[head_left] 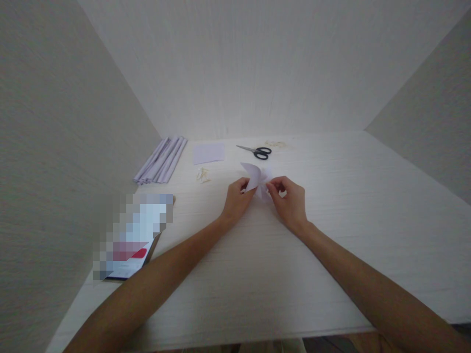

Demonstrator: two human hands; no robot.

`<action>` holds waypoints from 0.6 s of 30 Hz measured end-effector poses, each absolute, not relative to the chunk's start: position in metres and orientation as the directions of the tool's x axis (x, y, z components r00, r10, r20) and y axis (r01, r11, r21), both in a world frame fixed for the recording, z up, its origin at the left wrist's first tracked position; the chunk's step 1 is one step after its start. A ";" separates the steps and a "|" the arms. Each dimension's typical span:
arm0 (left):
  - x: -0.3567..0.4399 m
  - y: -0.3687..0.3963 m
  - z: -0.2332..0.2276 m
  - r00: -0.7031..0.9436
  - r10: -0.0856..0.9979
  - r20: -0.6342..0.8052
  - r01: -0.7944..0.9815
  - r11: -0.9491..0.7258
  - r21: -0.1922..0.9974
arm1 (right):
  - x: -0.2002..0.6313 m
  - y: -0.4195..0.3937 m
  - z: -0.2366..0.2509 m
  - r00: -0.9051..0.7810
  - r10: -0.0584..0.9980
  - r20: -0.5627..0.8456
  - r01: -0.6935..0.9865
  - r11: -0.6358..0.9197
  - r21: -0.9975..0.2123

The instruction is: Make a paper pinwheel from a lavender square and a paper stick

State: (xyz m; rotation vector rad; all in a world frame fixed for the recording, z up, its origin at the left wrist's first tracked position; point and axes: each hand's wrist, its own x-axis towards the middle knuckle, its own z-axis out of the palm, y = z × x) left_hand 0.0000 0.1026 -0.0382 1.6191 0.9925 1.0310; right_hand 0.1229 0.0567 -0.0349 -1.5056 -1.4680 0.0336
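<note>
On the pale table (331, 255), near its middle, both hands meet around a small folded paper shape (258, 179). The left hand (235, 201) pinches its left side between thumb and fingertips, and the right hand (290, 201) pinches its right side the same way, so the piece sits lifted just off the surface between them. Judging by its pointed flaps fanning outward, the folding looks well under way: several creases are already set, yet the flaps stand loose and uneven, so shaping seems unfinished. The paper is thin, matte and pale lilac, with sharp edges and flat triangular faces.

Farther back lies a flat square sheet (208, 152) of the same paper, unfolded. To its left rests a bundle of long rolled or folded paper strips (162, 160), lying side by side at a slant. Black-handled scissors (257, 151) with slim metal blades lie closed behind the hands. Small pale scraps (202, 175) sit just in front of the sheet, and more (275, 144) lie beyond the scissors. A blurred booklet (132, 240) lies at the left edge. The table has a fine woodgrain texture, and plain textured walls enclose it.
</note>
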 end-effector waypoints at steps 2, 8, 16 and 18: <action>0.000 0.102 -0.037 0.310 0.935 0.173 0.154 -0.229 0.961 | 0.123 0.057 -0.035 0.259 0.771 0.582 0.742 0.227 -0.631; 0.000 0.101 -0.035 0.294 0.943 0.158 0.184 -0.218 0.958 | 0.123 0.056 -0.035 0.247 0.776 0.581 0.745 0.231 -0.626; 0.001 0.099 -0.033 0.277 0.945 0.173 0.230 -0.240 0.943 | 0.125 0.057 -0.039 0.213 0.788 0.578 0.784 0.216 -0.583; 0.001 0.098 -0.033 0.285 0.941 0.180 0.231 -0.250 0.940 | 0.125 0.056 -0.038 0.214 0.779 0.589 0.785 0.221 -0.579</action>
